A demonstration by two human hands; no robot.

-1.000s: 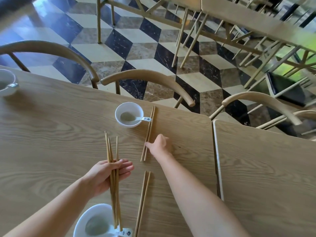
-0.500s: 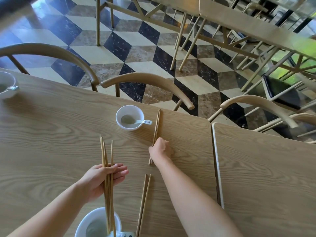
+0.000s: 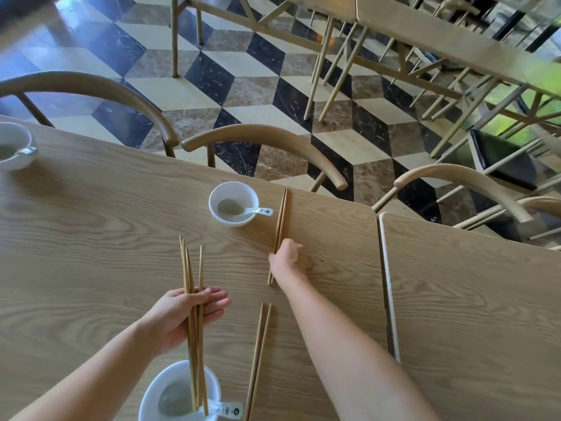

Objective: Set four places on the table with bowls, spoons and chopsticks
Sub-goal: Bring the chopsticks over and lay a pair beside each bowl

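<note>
On the far left edge of the wooden table (image 3: pixel 91 238): far-left bowl (image 3: pixel 15 138), white, cut off by the frame, with the far-left spoon (image 3: pixel 27 151) resting its handle on the right rim.

Beyond the table's far edge: left chair (image 3: pixel 91 83), with a curved wooden back, pushed close to the table.

Near left: left hand (image 3: pixel 182 314), palm turned up, fingers stretched out under a bundle of chopsticks (image 3: pixel 189 268) and thumb laid across it. The hand is grasping the bundle. Its several sticks point away from the person, and their near ends hang over the near bowl (image 3: pixel 151 399).

Near edge, centre-left: near bowl, white, partly out of frame. The handle of the near spoon (image 3: pixel 227 409) sticks out over its right rim.

Centre, far side: middle bowl (image 3: pixel 233 189), white, upright. The middle spoon (image 3: pixel 258 211) lies in it with its handle to the right.

Behind it: middle chair (image 3: pixel 267 138).

Just right of the near bowl: near pair of chopsticks (image 3: pixel 258 360), lying flat on the table, untouched.

Just right of the middle bowl: far pair of chopsticks (image 3: pixel 280 220), lying side by side on the table, close to the spoon handle but apart from it.

On the near half of that pair: right hand (image 3: pixel 288 256), seen from the back, fingers curled down over the sticks and holding them. The fingertips are hidden.

Right: second table (image 3: pixel 470 314), butted against the first, with the right chair (image 3: pixel 461 174) behind it.

Background: chequered floor (image 3: pixel 243 62).
</note>
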